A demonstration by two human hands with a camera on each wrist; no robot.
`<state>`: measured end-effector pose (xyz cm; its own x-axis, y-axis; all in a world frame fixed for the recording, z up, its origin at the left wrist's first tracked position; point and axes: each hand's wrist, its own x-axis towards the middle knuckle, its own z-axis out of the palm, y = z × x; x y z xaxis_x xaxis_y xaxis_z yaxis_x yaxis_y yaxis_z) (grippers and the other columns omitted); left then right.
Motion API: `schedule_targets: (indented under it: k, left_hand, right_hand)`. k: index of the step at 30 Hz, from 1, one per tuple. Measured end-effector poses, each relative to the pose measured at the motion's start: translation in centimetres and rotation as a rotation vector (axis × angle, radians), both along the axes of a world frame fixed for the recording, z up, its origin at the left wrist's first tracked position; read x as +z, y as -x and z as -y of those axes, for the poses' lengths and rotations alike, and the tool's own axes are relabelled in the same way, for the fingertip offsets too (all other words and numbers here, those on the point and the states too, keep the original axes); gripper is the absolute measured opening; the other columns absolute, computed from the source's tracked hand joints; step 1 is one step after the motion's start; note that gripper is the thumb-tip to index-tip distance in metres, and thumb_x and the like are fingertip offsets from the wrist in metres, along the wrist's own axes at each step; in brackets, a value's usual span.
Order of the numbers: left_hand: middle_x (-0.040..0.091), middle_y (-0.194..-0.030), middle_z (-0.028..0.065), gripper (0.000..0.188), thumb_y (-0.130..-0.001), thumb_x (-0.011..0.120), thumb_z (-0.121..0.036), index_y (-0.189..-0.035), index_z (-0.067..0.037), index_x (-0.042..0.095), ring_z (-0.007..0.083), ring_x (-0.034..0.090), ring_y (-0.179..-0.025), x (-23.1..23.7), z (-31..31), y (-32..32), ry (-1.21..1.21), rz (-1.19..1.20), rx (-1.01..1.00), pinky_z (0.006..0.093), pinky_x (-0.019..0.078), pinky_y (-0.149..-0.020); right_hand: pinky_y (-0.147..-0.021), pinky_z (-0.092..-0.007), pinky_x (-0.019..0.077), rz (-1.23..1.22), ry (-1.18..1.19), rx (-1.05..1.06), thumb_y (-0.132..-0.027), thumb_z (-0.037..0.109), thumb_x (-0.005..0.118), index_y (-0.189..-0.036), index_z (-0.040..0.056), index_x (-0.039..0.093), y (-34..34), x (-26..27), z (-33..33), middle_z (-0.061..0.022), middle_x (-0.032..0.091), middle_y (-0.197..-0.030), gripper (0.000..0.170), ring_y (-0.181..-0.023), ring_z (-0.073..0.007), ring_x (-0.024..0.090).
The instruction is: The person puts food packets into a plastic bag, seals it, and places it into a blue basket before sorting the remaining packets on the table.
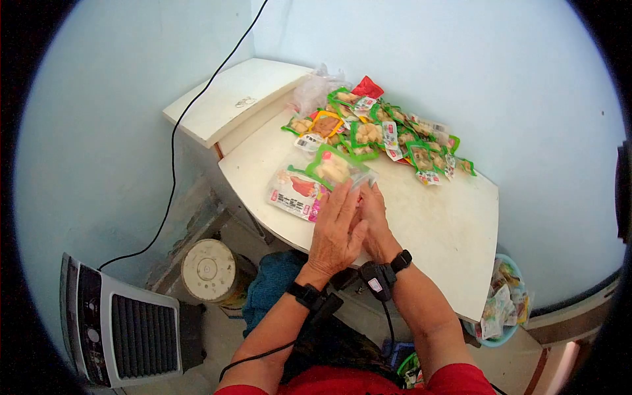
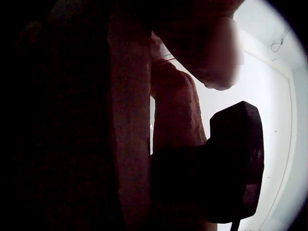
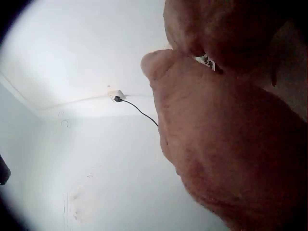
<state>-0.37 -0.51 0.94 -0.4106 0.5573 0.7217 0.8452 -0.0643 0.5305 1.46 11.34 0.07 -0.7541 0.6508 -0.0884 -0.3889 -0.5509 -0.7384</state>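
In the head view, both hands meet at the near end of a clear plastic bag over the white table. The left hand lies against it with fingers extended; the right hand grips its edge, fingers partly hidden. A green-edged packet shows through or beside the film. Left of the fingers lies a white packet with a red picture. The left wrist view is very dark, with the right hand beyond the left. The right hand fills much of the right wrist view.
Green, orange and red food packets are heaped at the table's back, beside a crumpled clear bag. A blue basket of packets stands at right. At left are a round-lidded bucket, an air cooler and a hanging black cable.
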Motion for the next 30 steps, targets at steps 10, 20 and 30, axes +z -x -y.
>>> schedule_targets:
  k: [10,20,30]
  left_hand:
    - [0.039,-0.149,0.0255,0.054,-0.092,0.056,-0.020,-0.139,0.004,0.044,0.0415,0.036,-0.138,0.2,-0.2,-0.1,0.024,-0.031,0.099,0.0526,0.0221,-0.117]
    - [0.040,-0.147,0.0277,0.051,-0.091,0.054,-0.013,-0.137,0.006,0.046,0.0434,0.040,-0.135,0.2,-0.3,-0.3,0.034,-0.004,0.097,0.0482,0.0311,-0.113]
    - [0.045,-0.143,0.0278,0.048,-0.091,0.056,-0.013,-0.135,0.006,0.049,0.0434,0.045,-0.130,0.0,-0.3,-0.3,0.014,-0.013,0.153,0.0490,0.0325,-0.111]
  right_hand:
    - [-0.074,-0.0320,0.0571,0.055,-0.080,-0.041,-0.105,0.021,0.041,-0.120,0.0090,0.050,0.1,-0.1,-0.3,-0.0048,0.060,-0.104,0.021,-0.089,-0.0172,0.061]
    - [-0.069,-0.0326,0.0565,0.050,-0.118,0.067,-0.091,0.003,0.059,-0.114,0.0045,0.048,-0.5,0.8,0.5,-0.0087,0.061,-0.103,0.026,-0.086,-0.0175,0.063]
    - [-0.071,-0.0304,0.0542,0.122,-0.217,0.037,-0.088,-0.001,0.057,-0.113,-0.0006,0.056,-1.0,0.9,0.6,-0.0090,0.065,-0.104,0.026,-0.087,-0.0181,0.064]
